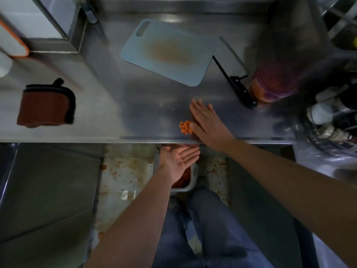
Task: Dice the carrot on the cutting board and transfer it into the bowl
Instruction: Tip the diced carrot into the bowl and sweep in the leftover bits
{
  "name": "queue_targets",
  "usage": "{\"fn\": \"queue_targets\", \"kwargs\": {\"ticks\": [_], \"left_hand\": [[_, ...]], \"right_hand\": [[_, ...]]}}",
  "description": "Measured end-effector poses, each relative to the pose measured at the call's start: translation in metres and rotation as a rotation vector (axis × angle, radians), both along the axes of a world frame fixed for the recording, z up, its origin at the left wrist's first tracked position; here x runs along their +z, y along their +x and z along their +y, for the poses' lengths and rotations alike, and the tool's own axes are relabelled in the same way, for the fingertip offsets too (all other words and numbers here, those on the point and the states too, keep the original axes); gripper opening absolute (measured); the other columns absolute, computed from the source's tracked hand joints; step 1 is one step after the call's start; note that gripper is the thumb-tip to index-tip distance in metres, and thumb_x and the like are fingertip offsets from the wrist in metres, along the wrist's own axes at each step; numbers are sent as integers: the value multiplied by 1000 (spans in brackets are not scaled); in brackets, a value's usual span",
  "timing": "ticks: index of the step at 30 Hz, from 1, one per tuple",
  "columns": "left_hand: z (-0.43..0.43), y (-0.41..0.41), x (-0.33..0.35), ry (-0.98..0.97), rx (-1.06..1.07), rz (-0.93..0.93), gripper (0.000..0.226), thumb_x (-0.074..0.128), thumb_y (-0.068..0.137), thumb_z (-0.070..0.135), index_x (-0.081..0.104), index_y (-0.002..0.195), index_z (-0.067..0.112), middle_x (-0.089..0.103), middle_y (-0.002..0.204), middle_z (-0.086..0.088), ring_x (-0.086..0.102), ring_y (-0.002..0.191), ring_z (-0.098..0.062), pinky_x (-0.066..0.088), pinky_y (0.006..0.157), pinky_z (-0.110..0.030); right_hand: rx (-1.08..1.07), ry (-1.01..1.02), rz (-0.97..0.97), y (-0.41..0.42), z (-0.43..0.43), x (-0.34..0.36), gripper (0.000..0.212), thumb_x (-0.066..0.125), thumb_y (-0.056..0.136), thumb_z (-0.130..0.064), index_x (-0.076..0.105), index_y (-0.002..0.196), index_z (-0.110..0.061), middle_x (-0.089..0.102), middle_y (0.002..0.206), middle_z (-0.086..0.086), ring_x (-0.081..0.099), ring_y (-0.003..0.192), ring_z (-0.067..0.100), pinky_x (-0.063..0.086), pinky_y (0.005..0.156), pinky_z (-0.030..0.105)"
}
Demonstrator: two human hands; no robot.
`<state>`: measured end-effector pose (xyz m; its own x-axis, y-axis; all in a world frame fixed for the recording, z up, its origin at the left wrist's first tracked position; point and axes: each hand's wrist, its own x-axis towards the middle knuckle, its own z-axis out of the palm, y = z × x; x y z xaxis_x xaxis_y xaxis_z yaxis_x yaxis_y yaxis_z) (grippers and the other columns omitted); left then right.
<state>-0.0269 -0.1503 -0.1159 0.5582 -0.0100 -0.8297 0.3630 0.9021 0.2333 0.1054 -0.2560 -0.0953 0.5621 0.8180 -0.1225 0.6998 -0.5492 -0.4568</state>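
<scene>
A small heap of diced carrot (185, 127) lies on the steel counter (116, 113) close to its front edge. My right hand (207, 120) lies flat on the counter, fingers straight, its thumb side touching the heap. My left hand (178, 160) is held palm up just below the counter edge, fingers straight, nothing in it. Under it on the floor stands a white bin (193, 182) with orange scraps inside. The pale blue cutting board (170, 52), stained orange in the middle, lies bare further back. A purple container (274, 83) holding orange pieces stands at the right.
A black-handled knife (236, 85) lies between the board and the purple container. A folded brown cloth (46, 105) rests on the left of the counter. A wire rack with bottles (328, 117) crowds the right side. Carrot bits spot the floor tiles (123, 175).
</scene>
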Motion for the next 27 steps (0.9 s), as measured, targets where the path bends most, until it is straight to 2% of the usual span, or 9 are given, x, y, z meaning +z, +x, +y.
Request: {"fn": "queue_targets", "kwargs": {"ticks": [3,7,9,12,15,17,23,25,27], "left_hand": [[-3,0,1,-21,60,2,76,8,103,48,48,126,-13,59,118,-30,56,114,-42,44,97,-49],[-6,3,2,9,82,-24,65,15,104,42,57,116,-6,62,119,-25,59,109,-36,48,85,-45],[-7,4,4,-6,94,-28,63,17,104,39,54,116,-11,60,119,-31,61,102,-40,49,87,-47],[-7,4,5,-14,91,-32,61,20,105,35,52,119,-15,62,112,-36,62,102,-45,49,91,-50],[-8,5,6,4,102,-27,58,22,105,33,58,107,-12,68,99,-32,64,96,-41,50,85,-48],[-8,5,6,32,105,-23,54,24,105,31,60,104,-9,68,100,-29,66,93,-38,52,79,-44],[-13,8,3,30,150,32,47,24,104,26,62,93,-1,69,83,-19,72,66,-27,58,58,-35],[-12,8,4,34,156,15,43,28,104,23,63,99,-1,71,87,-20,72,75,-29,59,65,-39],[-11,8,7,42,164,3,37,32,104,20,62,110,-1,71,99,-21,70,90,-32,57,72,-43]], "right_hand": [[29,50,29,-27,-11,-3,71,19,97,-48,19,151,-1,15,160,12,4,150,23,1,122,40],[88,108,135,-44,-23,9,67,24,99,-44,13,154,-5,10,162,6,2,150,15,-4,122,32],[1,164,108,-39,-27,10,65,25,99,-41,16,153,-5,13,161,8,4,150,18,-3,122,32],[-138,107,35,-33,-33,6,68,18,97,-45,21,151,-4,17,160,10,4,148,17,-1,122,36],[-65,75,20,-40,-40,1,65,20,98,-44,26,150,-5,19,160,7,6,149,18,2,122,41],[-13,96,23,-46,-45,2,61,24,100,-40,29,150,-5,22,159,7,10,149,19,2,122,41],[107,163,6,-67,-54,4,55,36,100,-30,32,149,-5,29,157,9,20,148,21,9,122,38],[44,228,29,-60,-46,11,52,37,100,-28,38,146,-6,37,153,9,30,143,21,18,121,37],[11,236,32,-46,-31,18,52,36,99,-28,40,145,-5,37,152,10,32,142,22,21,119,35]]}}
